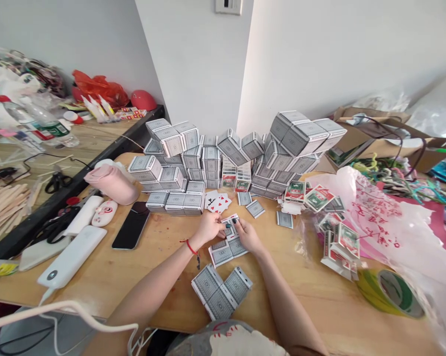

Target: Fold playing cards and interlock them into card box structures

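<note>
My left hand (207, 228) and my right hand (245, 233) meet at the middle of a wooden table (163, 267). Both pinch a small stack of playing cards (229, 225) between them. A red string circles my left wrist. Just below the hands lie two patterned card packs (227, 250). Nearer to me sit three more packs (220, 291). Face-up cards (217, 202) with red pips lie just beyond the hands.
A big heap of grey card packs (230, 153) fills the table's back. Flat red-green boxes (332, 232) and a plastic bag (379, 217) lie right, with a tape roll (391, 292). A black phone (131, 225), pink roll (110, 183) and white power bank (71, 257) lie left.
</note>
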`<state>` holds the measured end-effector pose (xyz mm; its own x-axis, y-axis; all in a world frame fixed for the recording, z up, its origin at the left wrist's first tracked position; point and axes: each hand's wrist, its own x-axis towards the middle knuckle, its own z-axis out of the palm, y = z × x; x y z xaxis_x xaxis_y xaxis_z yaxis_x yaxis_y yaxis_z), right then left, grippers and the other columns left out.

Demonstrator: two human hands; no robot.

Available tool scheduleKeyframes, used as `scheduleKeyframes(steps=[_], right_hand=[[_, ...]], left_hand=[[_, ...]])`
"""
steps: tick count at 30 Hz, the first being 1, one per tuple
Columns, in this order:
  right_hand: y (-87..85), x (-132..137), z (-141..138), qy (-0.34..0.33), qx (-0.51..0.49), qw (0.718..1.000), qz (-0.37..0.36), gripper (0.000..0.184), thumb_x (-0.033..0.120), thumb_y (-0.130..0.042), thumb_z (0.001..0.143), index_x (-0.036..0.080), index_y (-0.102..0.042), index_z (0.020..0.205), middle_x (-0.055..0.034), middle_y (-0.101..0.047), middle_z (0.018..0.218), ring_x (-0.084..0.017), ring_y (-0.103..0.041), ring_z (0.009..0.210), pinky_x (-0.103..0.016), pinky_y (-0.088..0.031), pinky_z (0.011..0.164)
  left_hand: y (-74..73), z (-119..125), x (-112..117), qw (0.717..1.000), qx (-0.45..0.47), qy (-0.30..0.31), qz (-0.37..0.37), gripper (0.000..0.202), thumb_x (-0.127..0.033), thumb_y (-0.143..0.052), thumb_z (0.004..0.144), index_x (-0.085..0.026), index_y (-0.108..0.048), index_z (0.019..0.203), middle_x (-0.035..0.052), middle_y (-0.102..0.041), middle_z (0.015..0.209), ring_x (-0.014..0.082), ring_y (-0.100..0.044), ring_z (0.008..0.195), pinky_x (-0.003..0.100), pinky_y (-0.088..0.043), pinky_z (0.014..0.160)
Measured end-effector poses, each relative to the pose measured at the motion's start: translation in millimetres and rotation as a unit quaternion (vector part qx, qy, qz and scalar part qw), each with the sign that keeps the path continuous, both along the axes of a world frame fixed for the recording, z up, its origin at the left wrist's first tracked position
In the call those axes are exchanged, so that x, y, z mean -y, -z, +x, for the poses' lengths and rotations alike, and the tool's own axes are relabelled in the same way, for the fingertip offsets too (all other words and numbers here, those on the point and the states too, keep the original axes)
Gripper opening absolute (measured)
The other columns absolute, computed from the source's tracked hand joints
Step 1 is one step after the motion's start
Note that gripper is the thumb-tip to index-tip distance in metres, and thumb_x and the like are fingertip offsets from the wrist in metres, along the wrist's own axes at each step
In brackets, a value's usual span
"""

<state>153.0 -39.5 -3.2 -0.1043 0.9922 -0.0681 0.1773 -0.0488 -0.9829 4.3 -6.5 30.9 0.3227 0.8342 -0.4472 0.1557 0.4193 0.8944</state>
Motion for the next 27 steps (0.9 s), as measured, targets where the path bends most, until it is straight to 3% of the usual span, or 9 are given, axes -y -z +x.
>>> scheduleKeyframes(steps=[8,10,12,15,19,23,27], right_hand=[[-3.9,1,1,0.005,-0.001,1.0,0.007,0.042,0.057,-0.039,0.077,0.018,-0.051,0.069,0.0022,-0.046,0.057,-0.012,-0.041,0.052,-0.024,-0.035,0.05],[-4.4,2,1,0.018,-0.009,1.0,0.012,0.043,0.058,-0.039,0.077,0.018,-0.051,0.069,0.0018,-0.047,0.058,-0.013,-0.042,0.053,-0.024,-0.035,0.052],[-3.3,2,2,0.038,-0.02,0.999,0.015,0.043,0.058,-0.038,0.077,0.017,-0.052,0.071,0.001,-0.05,0.06,-0.014,-0.044,0.056,-0.024,-0.036,0.054],[0.3,2,3,0.083,-0.03,0.996,0.008,0.044,0.058,-0.039,0.077,0.017,-0.053,0.073,0.0002,-0.051,0.062,-0.014,-0.044,0.057,-0.024,-0.036,0.054],[3.1,0,5,0.142,-0.063,0.988,-0.002,0.044,0.057,-0.04,0.076,0.016,-0.056,0.078,-0.0008,-0.055,0.065,-0.016,-0.048,0.063,-0.025,-0.038,0.057],[1.2,-2,6,0.157,-0.115,0.981,-0.001,0.042,0.054,-0.046,0.074,0.017,-0.058,0.09,-0.002,-0.061,0.075,-0.019,-0.053,0.074,-0.027,-0.04,0.066],[0.9,-2,8,0.163,-0.176,0.97,-0.03,0.04,0.05,-0.051,0.073,0.017,-0.057,0.095,-0.0025,-0.062,0.082,-0.02,-0.054,0.078,-0.028,-0.041,0.071]], left_hand=[[-5.6,0,0,0.999,0.001,0.019,-0.04,0.017,-0.027,-0.056,0.07,-0.015,-0.052,0.058,0.0004,-0.06,0.048,0.0179,-0.061,0.05,0.03,-0.049,0.052],[-6.7,0,-2,0.999,-0.009,0.034,-0.011,0.022,-0.033,-0.056,0.07,-0.014,-0.054,0.059,0.0003,-0.06,0.05,0.0172,-0.061,0.052,0.029,-0.048,0.053],[-8.5,-1,-6,0.995,-0.038,0.052,0.077,0.027,-0.037,-0.055,0.072,-0.014,-0.056,0.059,0.0009,-0.062,0.055,0.0169,-0.061,0.058,0.027,-0.047,0.057],[-10.5,-4,-12,0.958,-0.12,0.066,0.253,0.03,-0.035,-0.047,0.079,-0.013,-0.061,0.064,0.0039,-0.064,0.066,0.0181,-0.06,0.07,0.027,-0.046,0.067],[-3.4,-8,-23,0.878,-0.222,0.064,0.419,0.027,-0.02,-0.043,0.081,-0.017,-0.057,0.103,0.0085,-0.06,0.108,0.0202,-0.054,0.1,0.032,-0.038,0.09],[12.0,-9,-32,0.826,-0.313,0.117,0.454,0.031,-0.015,-0.05,0.075,-0.015,-0.054,0.106,0.0113,-0.053,0.117,0.0222,-0.044,0.114,0.035,-0.032,0.099],[18.2,-7,-35,0.8,-0.349,0.157,0.462,0.028,-0.014,-0.047,0.077,-0.012,-0.055,0.103,0.0146,-0.056,0.112,0.0242,-0.045,0.114,0.038,-0.032,0.098]])
